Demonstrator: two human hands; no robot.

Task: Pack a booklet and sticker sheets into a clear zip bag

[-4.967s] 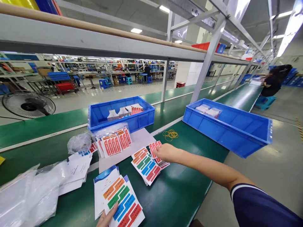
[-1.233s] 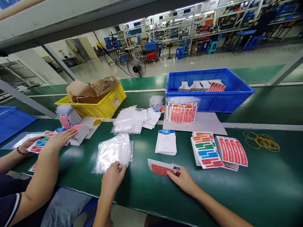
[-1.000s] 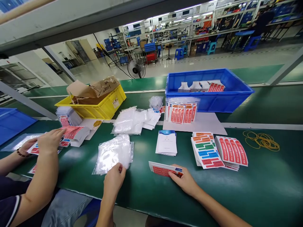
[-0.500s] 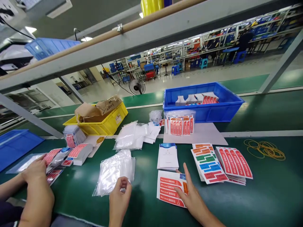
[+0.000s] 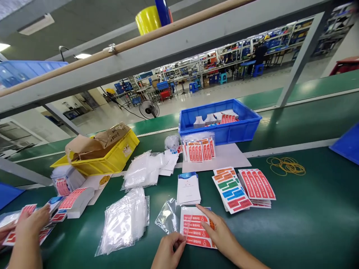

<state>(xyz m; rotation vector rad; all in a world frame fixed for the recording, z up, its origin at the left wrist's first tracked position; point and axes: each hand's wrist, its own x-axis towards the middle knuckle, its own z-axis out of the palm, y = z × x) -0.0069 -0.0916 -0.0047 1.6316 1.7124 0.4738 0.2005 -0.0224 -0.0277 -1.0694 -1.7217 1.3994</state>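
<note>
Fingers of our left hand [image 5: 169, 250] pinched on a clear bag [image 5: 167, 219], our right hand [image 5: 224, 234] clamping the red label sheet [image 5: 193, 232] by its right side, bag film overlapping its left edge. Should that thin film cling or fold, we judge a corner could snag and crease; white booklets [image 5: 188, 189] lie just beyond, near enough to be nudged askew
</note>
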